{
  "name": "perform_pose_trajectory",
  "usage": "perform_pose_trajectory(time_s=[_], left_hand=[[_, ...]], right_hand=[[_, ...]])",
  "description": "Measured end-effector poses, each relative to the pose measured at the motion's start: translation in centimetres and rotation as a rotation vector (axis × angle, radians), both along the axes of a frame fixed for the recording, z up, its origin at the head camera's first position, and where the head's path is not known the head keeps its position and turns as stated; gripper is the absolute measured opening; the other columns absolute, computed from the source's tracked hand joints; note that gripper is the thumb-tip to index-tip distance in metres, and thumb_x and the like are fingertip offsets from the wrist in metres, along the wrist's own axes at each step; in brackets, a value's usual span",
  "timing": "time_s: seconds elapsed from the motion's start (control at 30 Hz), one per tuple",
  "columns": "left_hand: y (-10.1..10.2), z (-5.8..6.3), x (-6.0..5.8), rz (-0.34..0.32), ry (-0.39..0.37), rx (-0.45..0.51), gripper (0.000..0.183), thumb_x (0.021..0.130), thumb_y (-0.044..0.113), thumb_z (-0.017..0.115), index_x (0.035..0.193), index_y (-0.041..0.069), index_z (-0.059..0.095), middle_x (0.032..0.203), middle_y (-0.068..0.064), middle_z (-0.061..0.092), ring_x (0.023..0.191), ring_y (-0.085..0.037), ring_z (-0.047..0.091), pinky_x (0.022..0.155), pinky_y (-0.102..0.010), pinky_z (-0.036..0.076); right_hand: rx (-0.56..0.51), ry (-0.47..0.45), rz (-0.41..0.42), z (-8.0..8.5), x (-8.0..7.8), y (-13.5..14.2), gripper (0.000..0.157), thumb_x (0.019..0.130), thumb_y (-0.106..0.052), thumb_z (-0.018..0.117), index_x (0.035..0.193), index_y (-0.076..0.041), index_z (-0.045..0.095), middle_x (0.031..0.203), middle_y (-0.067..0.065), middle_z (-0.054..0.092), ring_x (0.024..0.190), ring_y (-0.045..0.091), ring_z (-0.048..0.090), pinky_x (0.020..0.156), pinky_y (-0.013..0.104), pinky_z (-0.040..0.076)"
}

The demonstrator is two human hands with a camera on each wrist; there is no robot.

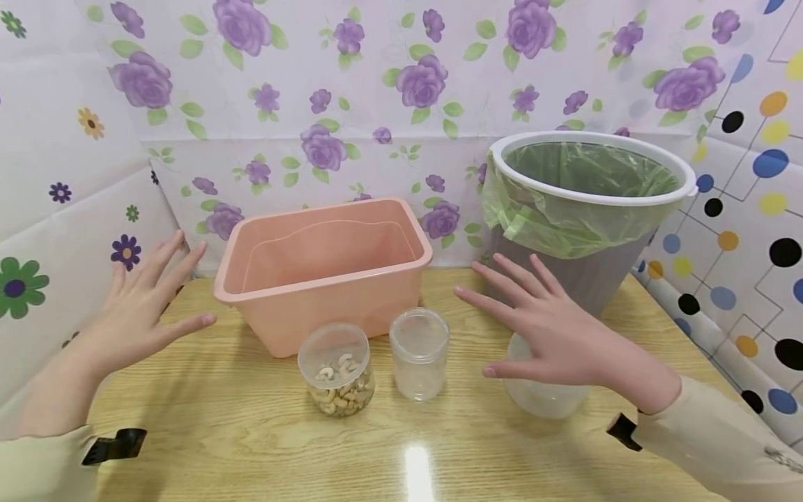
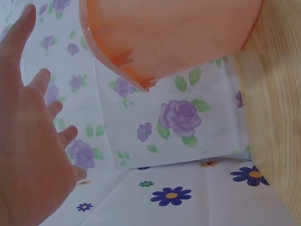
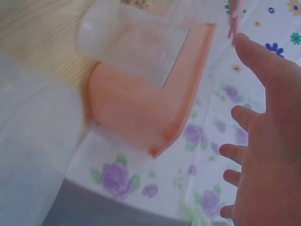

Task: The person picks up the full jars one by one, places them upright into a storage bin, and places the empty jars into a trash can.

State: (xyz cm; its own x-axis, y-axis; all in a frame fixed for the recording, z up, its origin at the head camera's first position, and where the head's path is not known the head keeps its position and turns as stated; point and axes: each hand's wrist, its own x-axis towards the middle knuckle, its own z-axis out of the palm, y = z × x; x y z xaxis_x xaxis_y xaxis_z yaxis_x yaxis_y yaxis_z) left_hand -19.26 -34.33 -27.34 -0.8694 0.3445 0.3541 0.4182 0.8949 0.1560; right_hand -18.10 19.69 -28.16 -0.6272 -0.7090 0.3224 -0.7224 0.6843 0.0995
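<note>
My left hand (image 1: 134, 314) hovers with spread fingers to the left of a pink plastic bin (image 1: 332, 300), touching nothing. On the other side my right hand (image 1: 552, 328) is held in the air, fingers apart, partly covering a clear round container (image 1: 552, 401) below it. Between the hands stand a clear jar of cashews (image 1: 339, 383) and a smaller clear lidded jar (image 1: 419, 355) that looks empty. In the right wrist view the small jar (image 3: 127, 42) shows in front of the bin (image 3: 136, 103). The left wrist view has the bin (image 2: 174, 37) beyond the fingers.
A grey waste bin (image 1: 564, 272) with a white rim and green liner bag stands at the back right. Flowered sheeting (image 1: 389, 90) walls off the back of the wooden table (image 1: 263, 446), with patterned sheets on both sides.
</note>
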Motion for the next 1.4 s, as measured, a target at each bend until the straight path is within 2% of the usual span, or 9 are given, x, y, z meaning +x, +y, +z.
perform_pose_trajectory(time_s=[0.17,0.27,0.37,0.63,0.77,0.87,0.93,1.2,1.4], left_hand=[[0.5,-0.2,-0.3,-0.015,-0.023,0.082,0.097,0.088,0.036,0.073,0.160,0.034,0.007,0.169,-0.001,0.000,0.154,-0.042,0.003,0.116,-0.074,-0.002],[0.9,-0.3,-0.5,-0.011,-0.051,0.113,0.098,0.086,0.037,0.075,0.159,0.037,0.009,0.169,0.000,0.006,0.154,-0.042,0.009,0.112,-0.077,0.014],[1.3,-0.5,-0.8,-0.002,-0.081,0.147,0.099,0.085,0.037,0.076,0.159,0.039,0.009,0.169,0.000,0.008,0.153,-0.043,0.012,0.108,-0.078,0.021],[1.6,-1.5,-1.7,0.048,-0.154,0.197,0.104,0.085,0.039,0.077,0.159,0.036,0.005,0.169,-0.009,0.007,0.149,-0.051,0.015,0.099,-0.082,0.024],[1.9,-2.1,-2.0,0.038,-0.179,0.242,0.106,0.086,0.039,0.076,0.160,0.032,0.000,0.166,-0.021,0.011,0.143,-0.057,0.021,0.098,-0.082,0.024],[2.1,-2.5,-2.0,0.030,-0.181,0.266,0.105,0.086,0.038,0.076,0.161,0.026,0.002,0.161,-0.028,0.019,0.140,-0.058,0.026,0.099,-0.081,0.025],[2.4,-2.7,-2.0,0.035,-0.170,0.274,0.102,0.087,0.038,0.075,0.161,0.019,0.007,0.159,-0.030,0.024,0.137,-0.057,0.031,0.100,-0.079,0.029],[3.0,-3.0,-2.5,0.051,-0.100,0.317,0.091,0.088,0.035,0.075,0.156,0.003,0.024,0.153,-0.033,0.032,0.134,-0.052,0.038,0.101,-0.069,0.039],[3.3,-2.7,-2.7,0.077,-0.167,0.353,0.089,0.092,0.038,0.069,0.155,-0.003,0.022,0.153,-0.034,0.031,0.134,-0.053,0.037,0.103,-0.068,0.040]], right_hand=[[-0.033,0.009,0.060,0.1,-0.4,-2.4,0.093,0.082,-0.068,0.065,0.158,-0.036,0.021,0.168,0.000,0.010,0.157,0.028,0.002,0.122,0.066,0.004],[-0.048,0.012,0.104,0.1,-0.6,-4.0,0.093,0.083,-0.069,0.064,0.158,-0.036,0.020,0.168,0.000,0.010,0.157,0.027,0.003,0.123,0.065,0.003],[-0.063,0.005,0.148,0.1,-0.6,-5.7,0.093,0.083,-0.067,0.064,0.158,-0.035,0.019,0.169,0.000,0.008,0.157,0.026,0.003,0.122,0.067,0.006],[-0.126,-0.038,0.267,-0.5,-0.3,-9.7,0.095,0.084,-0.064,0.065,0.159,-0.031,0.018,0.168,-0.002,0.007,0.157,0.023,0.005,0.124,0.060,0.011],[-0.151,-0.040,0.302,-1.0,-0.2,-11.3,0.095,0.085,-0.065,0.064,0.160,-0.031,0.015,0.168,-0.004,0.010,0.155,0.018,0.012,0.122,0.050,0.029],[-0.157,-0.052,0.321,-1.5,-0.1,-12.2,0.095,0.085,-0.065,0.064,0.160,-0.032,0.013,0.167,-0.005,0.015,0.152,0.016,0.022,0.112,0.045,0.044],[-0.159,-0.065,0.327,-1.8,0.0,-12.8,0.095,0.086,-0.064,0.064,0.160,-0.032,0.013,0.166,-0.005,0.017,0.149,0.016,0.027,0.108,0.044,0.047],[-0.213,-0.194,0.376,-2.8,0.6,-14.7,0.089,0.089,-0.059,0.064,0.159,-0.031,0.015,0.163,-0.006,0.022,0.147,0.014,0.030,0.112,0.041,0.044],[-0.252,-0.275,0.403,-4.1,0.5,-15.5,0.089,0.091,-0.054,0.064,0.160,-0.027,0.014,0.164,-0.002,0.020,0.150,0.015,0.026,0.117,0.039,0.040]])
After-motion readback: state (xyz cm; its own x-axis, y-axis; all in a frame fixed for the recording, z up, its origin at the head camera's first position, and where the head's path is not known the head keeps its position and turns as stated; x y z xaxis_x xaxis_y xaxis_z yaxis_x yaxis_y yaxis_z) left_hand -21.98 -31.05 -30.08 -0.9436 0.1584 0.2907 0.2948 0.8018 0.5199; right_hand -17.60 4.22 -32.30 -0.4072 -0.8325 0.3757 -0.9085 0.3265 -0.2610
